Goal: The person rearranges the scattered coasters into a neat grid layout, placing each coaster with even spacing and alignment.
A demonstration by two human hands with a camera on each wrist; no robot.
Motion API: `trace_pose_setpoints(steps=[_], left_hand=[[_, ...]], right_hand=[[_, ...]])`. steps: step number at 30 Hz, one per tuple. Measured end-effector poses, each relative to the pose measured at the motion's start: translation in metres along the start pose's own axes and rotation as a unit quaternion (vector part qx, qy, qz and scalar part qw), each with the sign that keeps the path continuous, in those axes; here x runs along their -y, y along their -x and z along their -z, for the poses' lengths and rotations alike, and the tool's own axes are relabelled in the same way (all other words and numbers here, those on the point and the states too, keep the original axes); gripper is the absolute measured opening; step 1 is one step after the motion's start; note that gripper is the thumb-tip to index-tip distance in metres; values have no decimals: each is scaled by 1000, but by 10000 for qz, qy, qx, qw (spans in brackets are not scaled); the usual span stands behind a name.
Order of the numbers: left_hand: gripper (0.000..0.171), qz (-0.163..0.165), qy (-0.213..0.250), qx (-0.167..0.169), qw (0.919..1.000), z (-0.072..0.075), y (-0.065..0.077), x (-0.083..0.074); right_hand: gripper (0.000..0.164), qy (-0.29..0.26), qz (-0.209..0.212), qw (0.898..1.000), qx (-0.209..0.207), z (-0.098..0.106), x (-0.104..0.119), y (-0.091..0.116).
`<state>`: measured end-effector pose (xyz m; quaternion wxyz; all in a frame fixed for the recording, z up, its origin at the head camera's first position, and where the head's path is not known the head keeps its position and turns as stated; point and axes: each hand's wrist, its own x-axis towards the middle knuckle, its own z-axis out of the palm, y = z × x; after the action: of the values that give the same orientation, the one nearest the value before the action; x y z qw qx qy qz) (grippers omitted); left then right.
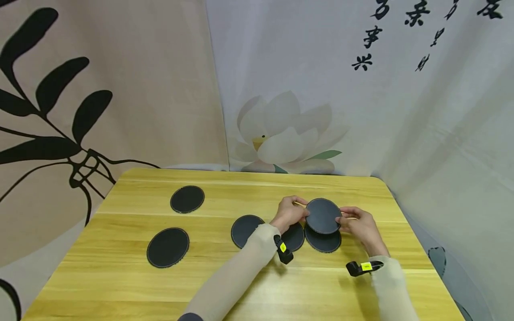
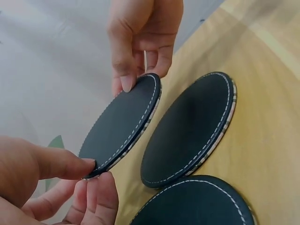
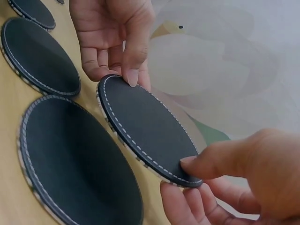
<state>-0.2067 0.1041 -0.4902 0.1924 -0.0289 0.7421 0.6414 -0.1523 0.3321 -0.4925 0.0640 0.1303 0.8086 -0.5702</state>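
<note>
On the wooden table (image 1: 321,285) a lower disc (image 1: 323,242) touches a neighbouring disc (image 1: 295,238), while above the former's far side the left hand (image 1: 290,212) and right hand (image 1: 361,225) pinch opposite edges of a raised dark disc (image 1: 322,216) between thumb and fingers, before a lotus-printed curtain (image 1: 289,67).

A raised disc (image 1: 323,216) is between left fingers (image 2: 104,193) and right fingers (image 3: 176,202), above the rightmost disc (image 1: 323,242) on the worktop (image 1: 313,285). Leftward lie a middle disc (image 1: 295,238) and end disc (image 1: 244,229); farther left, a rear disc (image 1: 187,199) behind a front disc (image 1: 167,248).
</note>
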Motion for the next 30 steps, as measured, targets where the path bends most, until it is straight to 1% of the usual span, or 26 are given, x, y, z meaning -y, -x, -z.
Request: trace_pose_setpoints(steps=[4, 5, 7, 13, 19, 25, 30], left_hand=[[22, -148, 63, 106, 9998, 8, 8, 2], [23, -201, 67, 114, 9997, 10, 10, 3], [24, -280, 93, 106, 9995, 14, 14, 6], [25, -305, 75, -87, 9995, 23, 27, 13], [27, -402, 230, -209, 9987, 32, 39, 21], [28, -508, 390, -214, 9977, 43, 49, 28], [26, -640, 379, -233, 9970, 51, 60, 31]], right_hand=[[50, 157, -16, 9999, -53, -10, 15, 16], [49, 163, -2, 9998, -58, -12, 16, 17], [48, 149, 13, 9999, -59, -16, 16, 19], [46, -65, 41, 10000, -43, -28, 16, 25], [45, -117, 189, 9997, 26, -38, 16, 33], [42, -113, 141, 9998, 106, -50, 20, 38], [42, -97, 147, 9997, 155, -59, 21, 40]])
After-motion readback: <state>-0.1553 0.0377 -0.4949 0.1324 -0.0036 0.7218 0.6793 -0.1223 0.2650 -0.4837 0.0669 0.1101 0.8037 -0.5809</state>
